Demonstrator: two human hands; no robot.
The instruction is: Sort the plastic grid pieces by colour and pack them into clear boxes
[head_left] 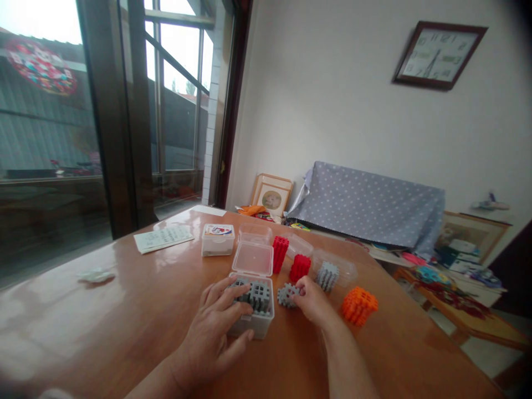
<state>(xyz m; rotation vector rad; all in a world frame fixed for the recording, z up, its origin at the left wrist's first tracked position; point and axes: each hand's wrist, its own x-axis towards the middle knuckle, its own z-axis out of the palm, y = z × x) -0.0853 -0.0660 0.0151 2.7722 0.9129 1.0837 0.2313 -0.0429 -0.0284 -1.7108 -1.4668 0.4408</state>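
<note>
Left hand spread over grey blocks in an open clear box, right hand pinching a grey piece on the counter, orange block nearby

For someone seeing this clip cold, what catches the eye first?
The two hands at the table's near edge: the left hand rests its fingers on grey pieces inside an open clear box, while the right hand pinches a loose grey piece beside it. Next come the bright blocks: an orange cube to the right and two red pieces behind the box.
</note>
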